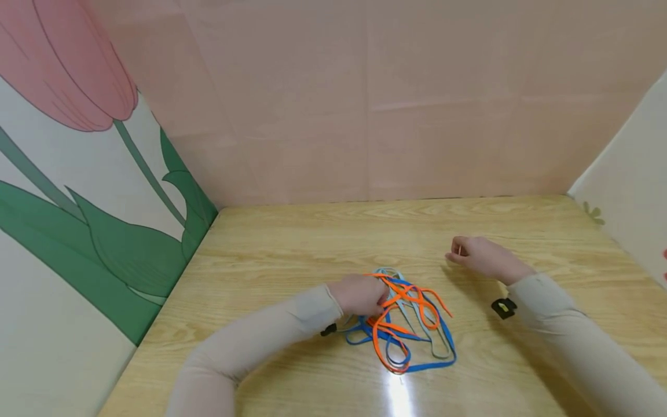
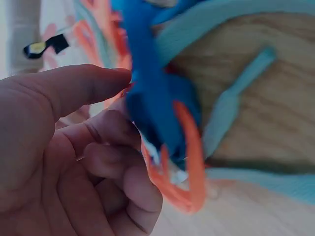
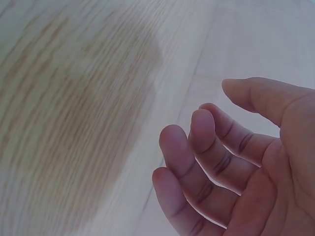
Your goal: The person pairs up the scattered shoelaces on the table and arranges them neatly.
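A tangle of flat shoelaces lies on the wooden table [image 1: 271, 243], made up of an orange lace [image 2: 196, 162], a blue lace [image 1: 432, 366] and a pale grey-green lace [image 2: 224, 115]. My left hand [image 1: 359, 295] reaches into the tangle's left side, thumb and index finger pinching at the laces. Which strand lies between the fingertips is hard to tell, as blue and orange overlap there. Off to the right, my right hand [image 1: 484, 256] hovers over the table, apart from the laces. Its fingers are loosely bent and hold nothing [image 3: 236, 172].
A pink-beige wall covering [image 1: 365, 104] rises behind the table. On the left stands a panel with a printed tulip [image 1: 78, 63], and a white panel [image 1: 636, 168] bounds the right side. A black tag with a yellow mark [image 1: 503, 308] hangs by the right wrist.
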{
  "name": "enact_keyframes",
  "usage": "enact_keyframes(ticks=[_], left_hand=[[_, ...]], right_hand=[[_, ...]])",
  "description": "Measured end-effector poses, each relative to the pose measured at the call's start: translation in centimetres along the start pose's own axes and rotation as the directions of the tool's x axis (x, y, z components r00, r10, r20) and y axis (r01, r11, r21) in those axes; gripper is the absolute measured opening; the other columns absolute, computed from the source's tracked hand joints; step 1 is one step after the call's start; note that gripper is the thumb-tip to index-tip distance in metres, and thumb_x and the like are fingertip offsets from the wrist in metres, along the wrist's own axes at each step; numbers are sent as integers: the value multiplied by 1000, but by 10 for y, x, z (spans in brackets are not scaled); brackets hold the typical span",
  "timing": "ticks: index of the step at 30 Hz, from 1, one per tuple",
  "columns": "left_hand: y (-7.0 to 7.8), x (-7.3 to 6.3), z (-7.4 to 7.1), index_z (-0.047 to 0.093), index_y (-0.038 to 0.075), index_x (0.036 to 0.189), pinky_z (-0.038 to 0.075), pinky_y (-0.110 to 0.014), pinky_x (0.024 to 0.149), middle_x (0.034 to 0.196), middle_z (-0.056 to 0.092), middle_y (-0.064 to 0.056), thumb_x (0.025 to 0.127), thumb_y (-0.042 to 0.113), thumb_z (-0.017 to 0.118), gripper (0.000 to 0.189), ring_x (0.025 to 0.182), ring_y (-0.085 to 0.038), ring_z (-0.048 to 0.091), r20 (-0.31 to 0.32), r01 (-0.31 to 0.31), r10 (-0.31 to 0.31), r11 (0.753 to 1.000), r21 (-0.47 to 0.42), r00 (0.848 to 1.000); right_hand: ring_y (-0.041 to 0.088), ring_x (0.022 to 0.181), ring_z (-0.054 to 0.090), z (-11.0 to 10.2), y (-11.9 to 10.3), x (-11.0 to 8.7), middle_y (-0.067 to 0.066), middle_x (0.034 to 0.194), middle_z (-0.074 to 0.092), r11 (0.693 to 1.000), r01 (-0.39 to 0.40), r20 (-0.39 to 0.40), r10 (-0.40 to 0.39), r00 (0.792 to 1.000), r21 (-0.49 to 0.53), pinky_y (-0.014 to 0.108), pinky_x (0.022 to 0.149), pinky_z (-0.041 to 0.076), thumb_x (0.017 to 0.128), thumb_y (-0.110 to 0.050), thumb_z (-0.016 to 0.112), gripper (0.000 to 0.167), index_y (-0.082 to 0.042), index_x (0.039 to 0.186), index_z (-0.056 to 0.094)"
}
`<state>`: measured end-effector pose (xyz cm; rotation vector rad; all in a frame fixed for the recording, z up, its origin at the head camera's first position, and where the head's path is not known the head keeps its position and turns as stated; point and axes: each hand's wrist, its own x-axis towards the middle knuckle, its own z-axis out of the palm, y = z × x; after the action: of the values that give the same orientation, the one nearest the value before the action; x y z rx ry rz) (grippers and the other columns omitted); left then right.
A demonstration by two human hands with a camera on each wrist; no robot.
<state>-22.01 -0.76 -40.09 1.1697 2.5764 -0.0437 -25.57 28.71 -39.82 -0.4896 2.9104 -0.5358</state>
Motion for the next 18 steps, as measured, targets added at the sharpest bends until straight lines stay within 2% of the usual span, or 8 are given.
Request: enact_keyframes(ticks=[5, 11, 15, 18], left_hand=[[-4, -8, -17, 59, 22, 81, 37, -20, 51, 70, 54, 10, 93, 27, 64, 14, 57, -4, 48, -36, 0, -3, 998, -70, 999], [-15, -21, -47, 60, 20, 86, 40, -19, 54, 76, 58, 8, 95, 27, 62, 12, 61, -5, 49, -156, 5, -33, 984, -177, 987], [-24, -33, -64, 61, 19, 89, 38, -20, 53, 71, 56, 7, 96, 28, 62, 11, 57, -6, 46, -229, 1, -67, 961, -278, 971], [-31, -41, -71, 61, 19, 88, 36, -21, 50, 67, 53, 5, 96, 28, 61, 12, 53, -6, 42, -269, -15, -89, 933, -360, 959]], right_hand=[[14, 63, 49, 2, 0, 1, 1, 73, 58, 1000, 6, 0, -6, 1000, -2, 30, 56, 40, 98, -26, 56, 20, -9, 87, 58], [14, 64, 50, 5, 0, 2, 0, 74, 58, 1000, 9, -15, -9, 1000, -12, 30, 57, 41, 97, -26, 56, 19, -10, 88, 58], [14, 63, 49, 5, 1, 3, 0, 73, 57, 1000, 13, -22, -14, 1000, -14, 29, 56, 40, 97, -27, 57, 19, -10, 87, 58], [14, 63, 49, 5, -1, 3, 0, 73, 57, 1000, 14, -11, -14, 1000, -3, 29, 56, 40, 97, -26, 57, 19, -10, 88, 58]])
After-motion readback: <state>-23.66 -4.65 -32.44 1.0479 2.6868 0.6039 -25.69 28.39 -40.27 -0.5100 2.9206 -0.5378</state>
